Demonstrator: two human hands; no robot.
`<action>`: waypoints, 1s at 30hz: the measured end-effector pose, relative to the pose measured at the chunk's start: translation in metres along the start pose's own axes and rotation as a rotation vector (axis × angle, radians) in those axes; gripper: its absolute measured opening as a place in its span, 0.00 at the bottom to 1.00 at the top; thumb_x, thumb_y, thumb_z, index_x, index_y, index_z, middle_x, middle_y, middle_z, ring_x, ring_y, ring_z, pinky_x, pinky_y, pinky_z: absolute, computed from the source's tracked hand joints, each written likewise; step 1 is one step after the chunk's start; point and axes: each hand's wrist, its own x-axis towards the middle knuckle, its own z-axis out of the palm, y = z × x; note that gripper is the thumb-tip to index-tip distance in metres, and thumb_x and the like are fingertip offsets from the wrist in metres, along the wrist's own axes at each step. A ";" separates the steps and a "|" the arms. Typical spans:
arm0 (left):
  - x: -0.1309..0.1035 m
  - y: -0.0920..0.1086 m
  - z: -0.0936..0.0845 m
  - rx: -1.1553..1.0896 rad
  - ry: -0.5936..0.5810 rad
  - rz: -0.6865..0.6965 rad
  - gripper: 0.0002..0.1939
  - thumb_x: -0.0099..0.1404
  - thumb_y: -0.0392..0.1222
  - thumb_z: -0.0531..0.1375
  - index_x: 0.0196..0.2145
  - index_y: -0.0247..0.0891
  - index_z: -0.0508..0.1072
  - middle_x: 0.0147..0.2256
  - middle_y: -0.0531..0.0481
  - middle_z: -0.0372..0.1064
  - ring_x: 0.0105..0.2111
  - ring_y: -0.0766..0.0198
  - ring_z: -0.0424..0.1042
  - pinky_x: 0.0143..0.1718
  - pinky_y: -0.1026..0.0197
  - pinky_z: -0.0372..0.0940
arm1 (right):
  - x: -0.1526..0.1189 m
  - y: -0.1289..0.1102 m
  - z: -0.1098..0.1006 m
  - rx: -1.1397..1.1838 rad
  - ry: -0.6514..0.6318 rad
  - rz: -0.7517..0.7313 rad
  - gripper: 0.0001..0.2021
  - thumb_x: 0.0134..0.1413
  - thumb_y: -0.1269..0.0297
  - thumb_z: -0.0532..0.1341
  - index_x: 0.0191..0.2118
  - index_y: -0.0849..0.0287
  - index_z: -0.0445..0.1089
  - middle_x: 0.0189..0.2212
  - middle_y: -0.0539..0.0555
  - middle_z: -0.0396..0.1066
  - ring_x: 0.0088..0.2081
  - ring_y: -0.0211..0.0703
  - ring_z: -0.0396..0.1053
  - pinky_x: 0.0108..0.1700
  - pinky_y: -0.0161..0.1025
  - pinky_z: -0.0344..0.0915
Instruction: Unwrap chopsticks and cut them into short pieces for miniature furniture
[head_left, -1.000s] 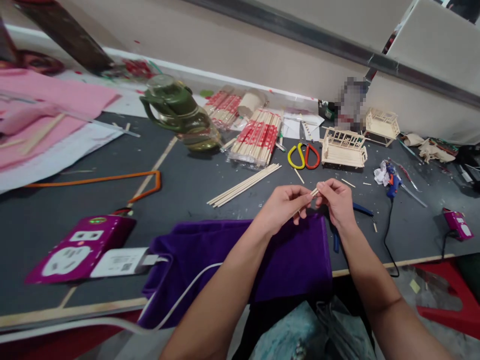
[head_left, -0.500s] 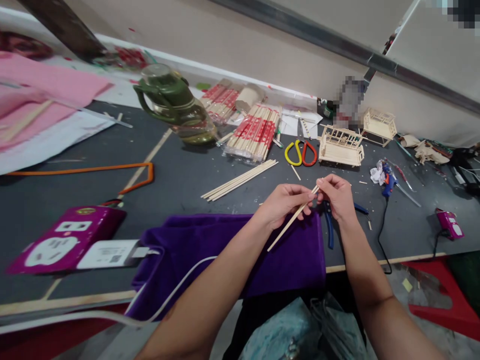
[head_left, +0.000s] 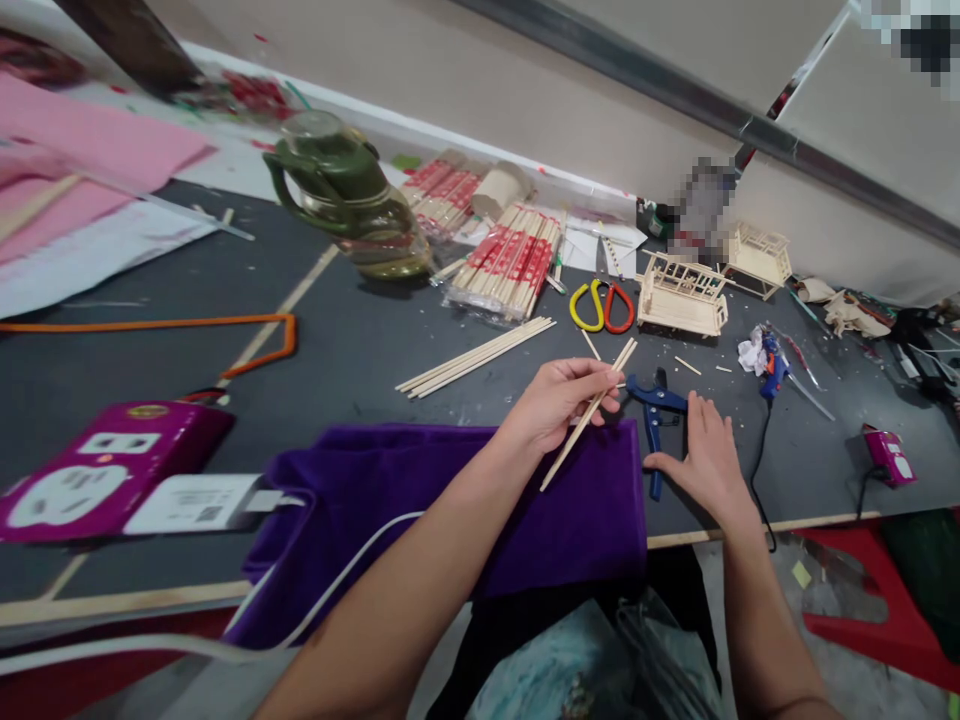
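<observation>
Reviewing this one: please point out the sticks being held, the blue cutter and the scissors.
Held sticks point(head_left: 574, 438): head view, on their lower shafts.
Blue cutter point(head_left: 657, 396): head view, on its body, where the handles meet.
Scissors point(head_left: 600, 308): head view, on the yellow handle loop.

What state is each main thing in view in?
Left hand: pinching sticks
Right hand: open, at cutter; contact unclear
Cutter: handles apart
Scissors: lying, blades look shut
Loose sticks: lying together
Glue gun: lying, cord attached
Charger: cable plugged in
Jug: upright
Cloth: folded
Chopstick packs: wrapped

We see cream chopsticks point(head_left: 564, 455), a dark-blue cutter point(head_left: 653, 440), deep-purple cloth point(head_left: 577, 530), yellow-and-red-handled scissors point(head_left: 598, 293), red wrappers point(head_left: 510, 252) patterned in white.
</observation>
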 end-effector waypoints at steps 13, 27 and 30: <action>0.004 -0.002 -0.001 -0.002 0.023 0.014 0.17 0.43 0.42 0.75 0.28 0.31 0.77 0.22 0.51 0.73 0.19 0.68 0.72 0.14 0.71 0.65 | 0.006 -0.015 -0.005 -0.037 0.077 0.063 0.37 0.48 0.57 0.62 0.63 0.73 0.62 0.50 0.71 0.67 0.53 0.65 0.66 0.54 0.59 0.64; 0.004 -0.001 -0.004 -0.058 0.006 0.003 0.16 0.43 0.41 0.75 0.29 0.32 0.77 0.22 0.52 0.72 0.18 0.70 0.70 0.13 0.71 0.63 | 0.012 -0.024 -0.022 2.065 -0.589 0.238 0.26 0.50 0.49 0.57 0.51 0.60 0.72 0.48 0.62 0.76 0.46 0.53 0.74 0.51 0.56 0.70; 0.003 0.000 -0.003 -0.056 0.000 0.004 0.16 0.43 0.41 0.75 0.28 0.32 0.77 0.22 0.52 0.72 0.18 0.70 0.70 0.13 0.72 0.62 | 0.013 -0.031 -0.016 2.104 -0.596 0.239 0.22 0.54 0.52 0.57 0.49 0.60 0.72 0.47 0.61 0.77 0.44 0.50 0.75 0.46 0.51 0.73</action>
